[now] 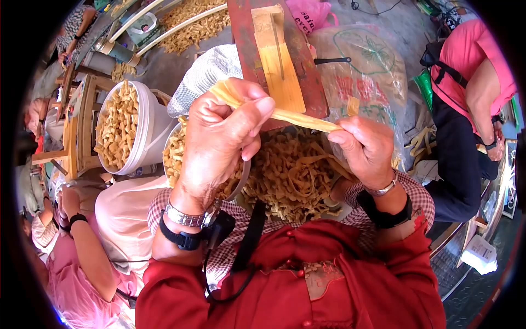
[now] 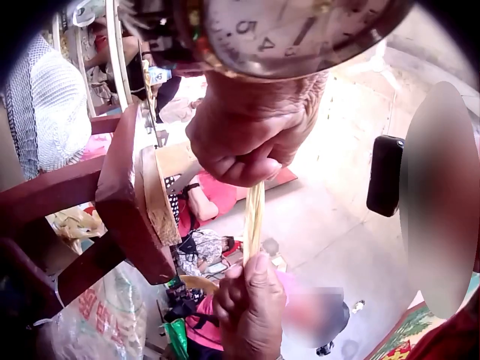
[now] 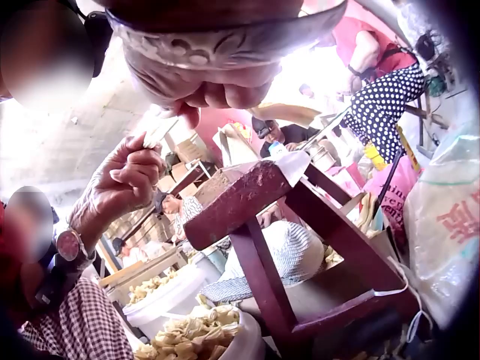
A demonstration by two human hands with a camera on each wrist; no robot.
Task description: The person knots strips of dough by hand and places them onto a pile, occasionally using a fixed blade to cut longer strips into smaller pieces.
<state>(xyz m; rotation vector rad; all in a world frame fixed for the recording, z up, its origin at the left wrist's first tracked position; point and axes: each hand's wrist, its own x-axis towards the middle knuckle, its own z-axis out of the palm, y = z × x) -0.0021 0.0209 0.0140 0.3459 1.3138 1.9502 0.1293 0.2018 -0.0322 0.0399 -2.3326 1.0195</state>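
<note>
A pale yellow strip (image 1: 307,119) stretches between the two hands above a heap of brownish-yellow pieces (image 1: 296,175). The left hand (image 1: 219,126) pinches one end between thumb and fingers, and a folded part of the strip shows above its knuckles. The right hand (image 1: 368,148) pinches the other end between thumb and forefinger. In the left wrist view the strip (image 2: 255,221) runs between the left hand (image 2: 251,135) and the right hand (image 2: 251,307). In the right wrist view the left hand (image 3: 124,176) is near the right hand (image 3: 202,86).
A reddish bench (image 1: 246,41) bears a wooden block (image 1: 282,82) beyond the hands; a dark handle (image 1: 332,61) sticks out at its right side. A white bucket (image 1: 150,131) of pieces stands left. Plastic bags (image 1: 361,55) lie right. Other people sit on both sides.
</note>
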